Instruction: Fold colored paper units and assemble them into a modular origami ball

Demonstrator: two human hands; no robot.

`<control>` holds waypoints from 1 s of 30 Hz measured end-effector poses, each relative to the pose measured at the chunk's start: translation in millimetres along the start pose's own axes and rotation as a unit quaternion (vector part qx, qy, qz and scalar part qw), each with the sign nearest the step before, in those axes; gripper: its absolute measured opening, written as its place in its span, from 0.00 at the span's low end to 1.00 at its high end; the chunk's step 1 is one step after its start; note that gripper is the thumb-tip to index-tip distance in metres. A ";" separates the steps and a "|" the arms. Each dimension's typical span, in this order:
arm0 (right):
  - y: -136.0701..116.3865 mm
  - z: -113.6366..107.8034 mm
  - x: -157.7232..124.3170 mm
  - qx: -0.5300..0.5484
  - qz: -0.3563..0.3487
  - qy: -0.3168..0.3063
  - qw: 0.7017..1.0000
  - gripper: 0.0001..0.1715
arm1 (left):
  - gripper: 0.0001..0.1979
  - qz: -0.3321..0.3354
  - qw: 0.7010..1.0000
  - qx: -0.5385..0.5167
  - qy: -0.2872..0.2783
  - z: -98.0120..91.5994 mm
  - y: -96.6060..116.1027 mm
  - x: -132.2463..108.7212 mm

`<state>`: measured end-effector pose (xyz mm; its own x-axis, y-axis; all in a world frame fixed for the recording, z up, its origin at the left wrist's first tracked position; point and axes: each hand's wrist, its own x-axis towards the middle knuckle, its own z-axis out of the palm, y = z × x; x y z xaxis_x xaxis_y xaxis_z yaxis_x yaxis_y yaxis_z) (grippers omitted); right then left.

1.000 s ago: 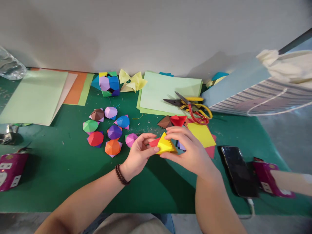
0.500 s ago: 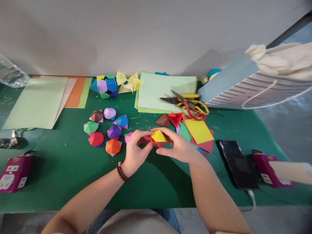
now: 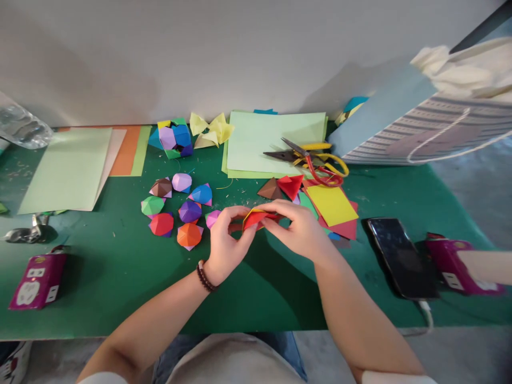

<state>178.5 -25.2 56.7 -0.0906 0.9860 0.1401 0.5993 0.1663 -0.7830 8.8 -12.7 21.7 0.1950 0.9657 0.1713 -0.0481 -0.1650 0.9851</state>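
Note:
Between my hands is a folded paper piece [image 3: 254, 218], red on the side facing me with a yellow edge at the top. My left hand [image 3: 231, 242] pinches its left side, thumb in front and fingers behind. From the right, my right hand [image 3: 298, 232] grips it with thumb and fingertips. Just left of my hands lie several faceted paper domes, among them an orange one [image 3: 189, 235], a purple one [image 3: 190, 212] and a red one [image 3: 161, 224]. A pink dome [image 3: 213, 218] is partly hidden by my left hand. Beyond my right hand are brown [image 3: 269, 189] and red [image 3: 290, 185] folded pieces.
Yellow paper [image 3: 333, 205] tops a coloured pile on the right. Scissors and pliers [image 3: 316, 160] rest on pale green sheets [image 3: 260, 138]. A joined paper ball [image 3: 175, 137] stands at the back. A phone [image 3: 402, 258], purple boxes [image 3: 39, 280] and a paper bag [image 3: 384, 117] flank the workspace.
The paper piece has been tipped over, so its red side faces me instead of the yellow point. Both hands keep hold of it. The camera view has shifted slightly.

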 end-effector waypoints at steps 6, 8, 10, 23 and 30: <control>7.8 3.7 0.9 0.116 0.105 0.019 0.987 0.11 | 0.27 -0.028 0.996 -0.026 -0.078 -1.9 4.7 2.7; 9.7 2.4 0.8 0.150 0.128 0.001 0.980 0.11 | 0.25 -0.034 0.995 -0.052 -0.078 -1.0 1.7 3.4; 10.2 -1.9 -0.5 0.144 0.125 -0.035 0.981 0.12 | 0.21 -0.042 0.995 -0.070 -0.065 0.1 -2.1 4.3; 10.0 -31.6 -7.7 0.100 0.171 -0.065 0.978 0.26 | 0.20 -0.133 0.980 -0.144 -0.040 3.2 -6.0 4.3; 0.4 -37.6 -10.9 0.196 0.083 0.011 0.977 0.20 | 0.18 -0.129 0.980 -0.132 -0.070 3.6 -5.5 -0.6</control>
<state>209.6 -36.5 77.7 0.0018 1.0000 0.0011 0.2526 0.0007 -0.9676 12.5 -13.1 16.2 0.3656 0.9285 -0.0655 -0.2275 0.1574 0.9610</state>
